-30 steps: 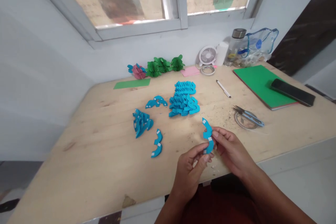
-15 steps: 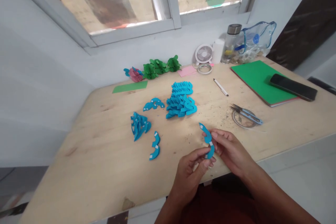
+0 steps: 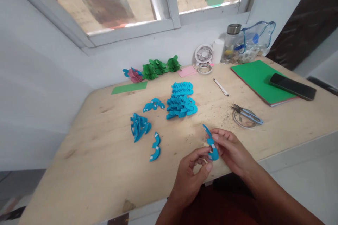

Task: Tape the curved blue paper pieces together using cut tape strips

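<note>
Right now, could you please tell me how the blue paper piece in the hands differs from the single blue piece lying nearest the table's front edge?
The held piece is pinched in the right hand, while the lying piece rests on the table. The held piece looks bent, its upper end turned partly edge-on; the lying piece looks flatter. Both are blue and curvy, with white patches.
</note>
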Demonstrator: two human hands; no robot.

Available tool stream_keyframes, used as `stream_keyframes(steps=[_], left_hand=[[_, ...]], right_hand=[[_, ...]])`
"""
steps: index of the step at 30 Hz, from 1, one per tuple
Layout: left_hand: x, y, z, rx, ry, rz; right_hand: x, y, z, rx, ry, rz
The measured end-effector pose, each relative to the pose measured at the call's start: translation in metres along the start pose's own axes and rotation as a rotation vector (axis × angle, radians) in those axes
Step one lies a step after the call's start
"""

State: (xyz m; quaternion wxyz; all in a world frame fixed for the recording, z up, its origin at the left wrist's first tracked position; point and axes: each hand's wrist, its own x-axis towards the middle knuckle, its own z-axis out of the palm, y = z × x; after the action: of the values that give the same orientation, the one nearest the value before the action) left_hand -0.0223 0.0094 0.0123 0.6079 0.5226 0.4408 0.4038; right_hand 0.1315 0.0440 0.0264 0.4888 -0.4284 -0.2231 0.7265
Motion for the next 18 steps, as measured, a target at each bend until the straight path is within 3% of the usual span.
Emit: stream_keyframes(steps=[5, 9, 18], left_hand=[[0.007, 0.006, 0.001, 0.007, 0.169, 0.094], [0.013, 0.012, 0.004, 0.029, 0.255, 0.085], [0.011, 0.014, -0.006, -0.183, 0.277, 0.032]], right_hand=[[-0.001, 0.006, 0.009, -0.131, 0.037, -0.095], [-0.003, 0.012, 0.014, -0.214, 0.019, -0.124], [-0.004, 0.02, 0.024, -0.289, -0.016, -0.163]])
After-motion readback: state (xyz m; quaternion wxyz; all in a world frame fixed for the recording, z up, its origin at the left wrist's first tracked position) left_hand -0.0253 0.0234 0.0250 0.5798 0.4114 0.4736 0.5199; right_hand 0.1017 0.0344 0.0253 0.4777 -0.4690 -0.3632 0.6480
